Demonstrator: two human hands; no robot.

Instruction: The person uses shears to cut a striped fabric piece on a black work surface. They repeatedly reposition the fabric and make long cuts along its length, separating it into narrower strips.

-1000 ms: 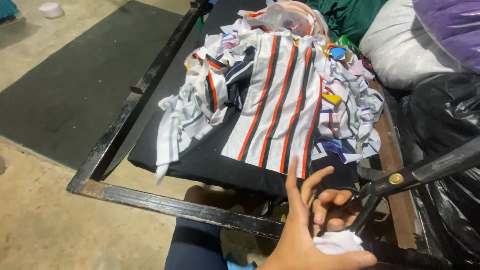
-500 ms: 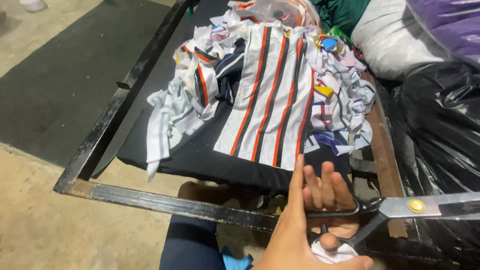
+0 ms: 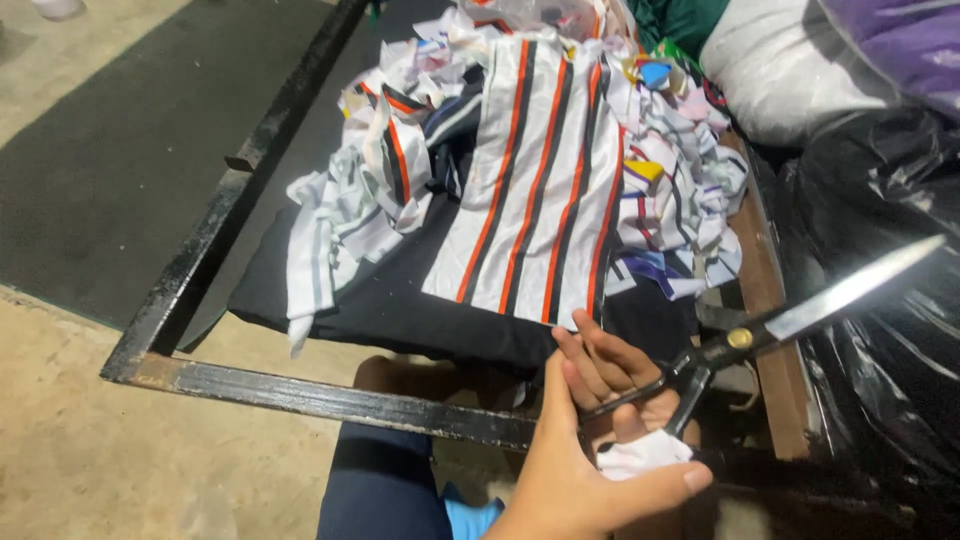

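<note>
My left hand (image 3: 565,475) is at the bottom centre, back towards me, thumb pressed on a small white cloth scrap (image 3: 640,455). Just behind it, my right hand (image 3: 610,370) has its fingers through the black handles of large scissors (image 3: 745,335). Their steel blades look closed and point up and to the right over a black plastic bag (image 3: 880,330). Past the hands, a white cloth with orange and black stripes (image 3: 535,190) lies flat on a dark fabric sheet (image 3: 380,300) stretched over a black metal frame (image 3: 300,395).
Heaps of cut striped and coloured scraps (image 3: 680,190) lie on both sides of the striped cloth. A white stuffed sack (image 3: 790,70) and a purple bag (image 3: 900,40) sit at the upper right. A dark mat (image 3: 110,170) covers concrete floor at left. My blue-trousered knee (image 3: 385,490) shows below.
The scissors swung from level to tilted up to the right. My right fingers shifted in the handles, and the left hand stays on the white scrap.
</note>
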